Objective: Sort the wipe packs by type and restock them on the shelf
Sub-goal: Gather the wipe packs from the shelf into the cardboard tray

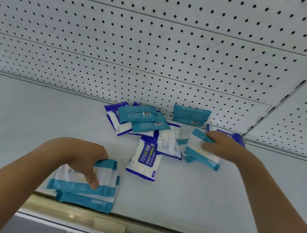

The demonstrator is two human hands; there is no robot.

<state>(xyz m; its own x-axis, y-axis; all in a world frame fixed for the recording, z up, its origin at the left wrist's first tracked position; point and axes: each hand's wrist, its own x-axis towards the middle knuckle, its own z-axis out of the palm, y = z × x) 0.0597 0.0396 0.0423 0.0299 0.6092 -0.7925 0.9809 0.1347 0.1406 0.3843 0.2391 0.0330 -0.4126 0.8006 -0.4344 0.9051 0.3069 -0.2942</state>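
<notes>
Single head view, worn by the person, looks forward and down onto the shelf [31, 119] from close in front; pegboard back panel [157, 48] rises behind the shelf.

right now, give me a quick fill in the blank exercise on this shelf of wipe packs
1. The left hand grips a stack of teal packs at the ___ edge of the shelf.
2. The right hand grips a teal-and-white pack to the ___ of the pile.
3. The blue pack lying nearest the front reads ___% alcohol wipes.

Missing words: front; right; 75
</notes>
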